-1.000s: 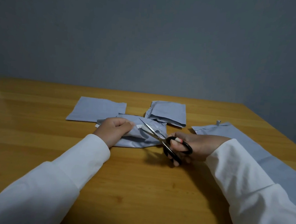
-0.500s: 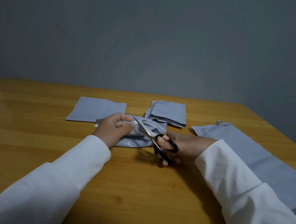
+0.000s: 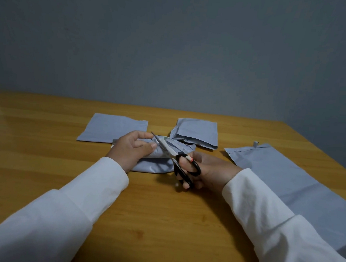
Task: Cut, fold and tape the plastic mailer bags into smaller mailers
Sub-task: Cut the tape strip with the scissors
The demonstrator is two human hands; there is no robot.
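Since a second ago the right hand [image 3: 206, 170] has carried the black-handled steel scissors [image 3: 178, 157] leftward and further into the crumpled grey plastic mailer piece [image 3: 155, 160], so the blade tips now reach up close to the left hand's fingertips [image 3: 153, 145]. The right hand's grip is clamped on the scissor loops, thumb through the upper one, and the blades stand slightly apart over the plastic. The left hand [image 3: 132, 148] pinches the piece's near-left part, its grip closed on the film, holding it down on the wooden bench [image 3: 151, 221].

That advance suggests the cut is well along across this piece, with folding and taping likely yet to come; no tape is visible.

Around the work lie a flat grey rectangular cut mailer [image 3: 115, 129] behind the left hand, a folded grey mailer with a wrinkled edge [image 3: 196, 132] behind the scissors, and a long uncut grey mailer bag [image 3: 287, 186] at the right under the white sleeve [image 3: 273, 230].
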